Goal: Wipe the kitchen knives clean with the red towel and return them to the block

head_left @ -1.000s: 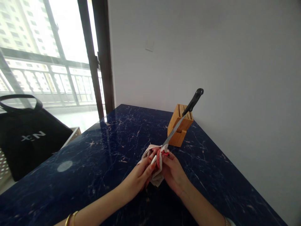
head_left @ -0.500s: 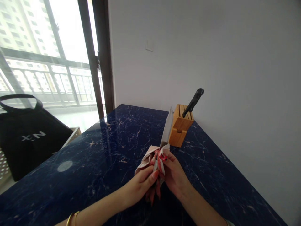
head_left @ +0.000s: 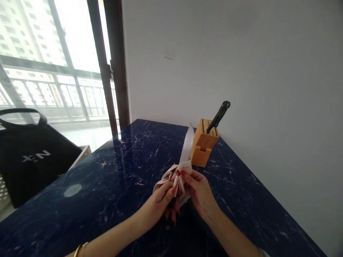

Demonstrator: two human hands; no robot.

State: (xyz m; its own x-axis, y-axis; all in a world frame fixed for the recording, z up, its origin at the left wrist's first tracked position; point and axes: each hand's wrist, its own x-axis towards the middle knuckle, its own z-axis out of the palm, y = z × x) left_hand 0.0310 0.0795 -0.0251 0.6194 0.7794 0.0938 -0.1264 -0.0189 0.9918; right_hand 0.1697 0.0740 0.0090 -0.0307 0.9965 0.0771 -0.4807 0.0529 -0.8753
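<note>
A kitchen knife (head_left: 187, 144) points up and away from me, its bare blade rising out of a pale pink and red cloth (head_left: 167, 176). The cloth is bunched around the lower end of the blade, and most of the handle is hidden. My left hand (head_left: 157, 207) is closed around the handle end, thumb on top. From the right, my right hand (head_left: 200, 191) pinches the cloth near the base of the blade. Just behind the blade stands a wooden knife block (head_left: 202, 157), with a black-handled knife (head_left: 219, 117) in one slot.
The dark blue marbled table (head_left: 107, 192) runs away from me to a white wall (head_left: 227, 53). A black bag (head_left: 29, 153) sits off its left side, near a pale perforated container (head_left: 86, 151). Glass doors stand beyond at left.
The knife has shifted slightly left and its blade shows a broader face. My right fingers have moved on the cloth, which now gathers differently at the blade's base.
</note>
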